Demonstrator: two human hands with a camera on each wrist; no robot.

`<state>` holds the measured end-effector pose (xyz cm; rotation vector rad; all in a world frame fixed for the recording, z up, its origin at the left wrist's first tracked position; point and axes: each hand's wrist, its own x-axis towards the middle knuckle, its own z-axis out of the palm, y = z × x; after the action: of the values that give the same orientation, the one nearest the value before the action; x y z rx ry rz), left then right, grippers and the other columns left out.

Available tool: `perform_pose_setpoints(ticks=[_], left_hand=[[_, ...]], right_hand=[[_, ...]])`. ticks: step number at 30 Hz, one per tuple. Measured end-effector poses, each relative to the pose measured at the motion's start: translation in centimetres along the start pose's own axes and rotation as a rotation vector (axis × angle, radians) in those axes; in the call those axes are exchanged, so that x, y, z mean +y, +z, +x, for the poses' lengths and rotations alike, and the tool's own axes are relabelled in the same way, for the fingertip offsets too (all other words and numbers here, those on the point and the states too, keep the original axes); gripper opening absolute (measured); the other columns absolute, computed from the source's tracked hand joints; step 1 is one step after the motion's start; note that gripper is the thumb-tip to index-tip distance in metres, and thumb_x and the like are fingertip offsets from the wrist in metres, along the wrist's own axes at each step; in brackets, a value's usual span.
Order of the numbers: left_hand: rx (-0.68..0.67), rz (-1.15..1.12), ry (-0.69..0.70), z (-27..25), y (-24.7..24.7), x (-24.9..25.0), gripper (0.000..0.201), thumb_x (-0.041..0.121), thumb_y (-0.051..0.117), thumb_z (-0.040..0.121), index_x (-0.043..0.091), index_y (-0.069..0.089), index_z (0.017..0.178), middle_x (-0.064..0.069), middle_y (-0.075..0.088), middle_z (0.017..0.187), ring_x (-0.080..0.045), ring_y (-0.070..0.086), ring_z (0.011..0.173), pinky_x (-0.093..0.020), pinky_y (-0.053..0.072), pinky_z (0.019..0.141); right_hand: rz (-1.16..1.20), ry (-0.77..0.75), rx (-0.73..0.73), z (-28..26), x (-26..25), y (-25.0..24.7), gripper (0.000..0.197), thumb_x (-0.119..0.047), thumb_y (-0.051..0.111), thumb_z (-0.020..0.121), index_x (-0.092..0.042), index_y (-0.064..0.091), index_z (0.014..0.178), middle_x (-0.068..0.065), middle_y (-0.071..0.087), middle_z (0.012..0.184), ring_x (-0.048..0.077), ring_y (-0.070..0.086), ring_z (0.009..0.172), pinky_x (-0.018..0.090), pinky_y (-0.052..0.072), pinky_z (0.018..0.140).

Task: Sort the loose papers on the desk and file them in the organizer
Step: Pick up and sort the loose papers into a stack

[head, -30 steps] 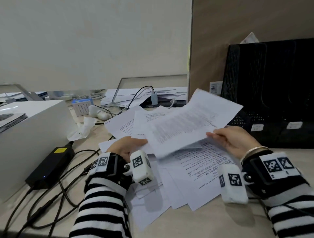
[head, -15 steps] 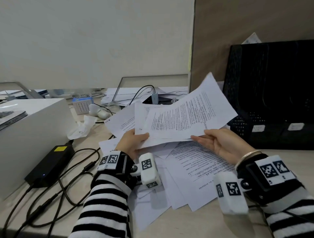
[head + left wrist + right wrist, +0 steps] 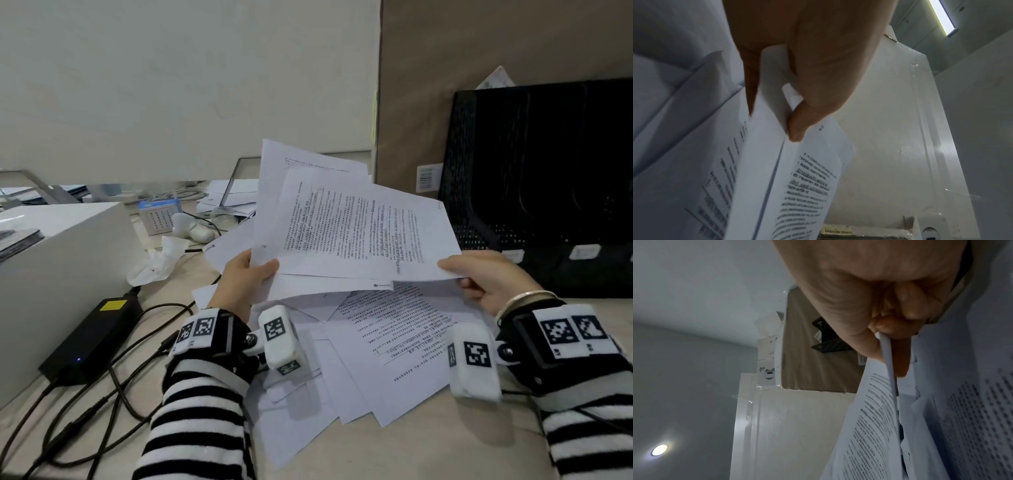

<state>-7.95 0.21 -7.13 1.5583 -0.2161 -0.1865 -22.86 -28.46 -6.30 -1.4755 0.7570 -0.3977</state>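
Note:
Both hands hold up a sheaf of printed white sheets (image 3: 349, 226) above the desk. My left hand (image 3: 250, 274) pinches the sheaf's lower left corner, thumb on top; the left wrist view shows the thumb (image 3: 797, 126) pressed on the sheets (image 3: 781, 186). My right hand (image 3: 479, 274) pinches the lower right edge; in the right wrist view its fingers (image 3: 879, 331) clamp the paper edge (image 3: 888, 363). More loose papers (image 3: 394, 346) lie spread on the desk below. The black mesh organizer (image 3: 544, 185) stands at the right rear.
A white box (image 3: 65, 274) stands at the left, with a black power brick (image 3: 92, 339) and tangled cables (image 3: 113, 387) before it. A crumpled tissue (image 3: 157, 260), a small blue-topped box (image 3: 159, 216) and a brown panel (image 3: 479, 68) sit behind.
The sheaf has been lifted higher and tilted more upright. Both hands rose with it, and the left hand now holds the same bundle as the right.

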Motion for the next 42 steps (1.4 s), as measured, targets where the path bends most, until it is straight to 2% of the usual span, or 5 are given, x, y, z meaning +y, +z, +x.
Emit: perform_pose_setpoints(ticks=[5, 12, 19, 34, 42], left_hand=[[0.158, -0.039, 0.066, 0.0, 0.4, 0.2, 0.022, 0.022, 0.046, 0.1, 0.011, 0.059, 0.087, -0.002, 0.061, 0.08, -0.019, 0.058, 0.073, -0.023, 0.049, 0.061], [0.05, -0.104, 0.046, -0.8, 3.0, 0.6, 0.024, 0.013, 0.042, 0.1, 0.005, 0.064, 0.106, -0.01, 0.071, 0.1, -0.016, 0.071, 0.078, -0.038, 0.061, 0.07], [-0.036, -0.154, 0.046, -1.5, 5.1, 1.0, 0.033, 0.043, 0.05, 0.097, 0.015, 0.064, 0.11, -0.003, 0.073, 0.102, -0.022, 0.071, 0.09, -0.044, 0.057, 0.084], [-0.02, -0.11, 0.122, -0.7, 3.4, 0.3, 0.022, 0.002, 0.053, 0.095, 0.01, 0.063, 0.112, -0.01, 0.07, 0.111, -0.026, 0.068, 0.097, -0.04, 0.054, 0.086], [-0.036, -0.216, 0.039, -0.8, 4.0, 0.5, 0.041, 0.04, 0.036, 0.104, 0.012, 0.056, 0.127, -0.004, 0.065, 0.12, -0.024, 0.062, 0.112, -0.035, 0.053, 0.082]], right_hand=[[0.36, -0.037, 0.0, -0.9, -0.9, 1.3, 0.015, 0.003, 0.058, 0.089, -0.006, 0.058, 0.077, -0.001, 0.06, 0.044, 0.002, 0.055, 0.036, 0.011, 0.04, 0.035], [0.482, -0.177, -0.253, -4.1, -1.2, 4.7, 0.021, 0.003, 0.056, 0.091, -0.007, 0.062, 0.108, 0.005, 0.072, 0.103, 0.016, 0.069, 0.086, 0.024, 0.059, 0.065], [0.151, -0.112, -0.324, -5.2, -0.2, 6.1, 0.018, -0.005, 0.067, 0.085, -0.015, 0.065, 0.1, -0.005, 0.073, 0.09, 0.006, 0.059, 0.063, 0.013, 0.042, 0.043], [0.238, 0.051, -0.141, -2.1, -0.7, 2.4, 0.007, -0.007, 0.058, 0.09, -0.003, 0.057, 0.084, 0.01, 0.066, 0.066, 0.002, 0.031, 0.027, 0.012, 0.02, 0.027], [0.568, -0.165, -0.249, -3.4, -0.5, 4.7, 0.025, -0.002, 0.044, 0.099, -0.004, 0.054, 0.122, 0.009, 0.069, 0.109, 0.014, 0.072, 0.079, 0.018, 0.058, 0.062]])
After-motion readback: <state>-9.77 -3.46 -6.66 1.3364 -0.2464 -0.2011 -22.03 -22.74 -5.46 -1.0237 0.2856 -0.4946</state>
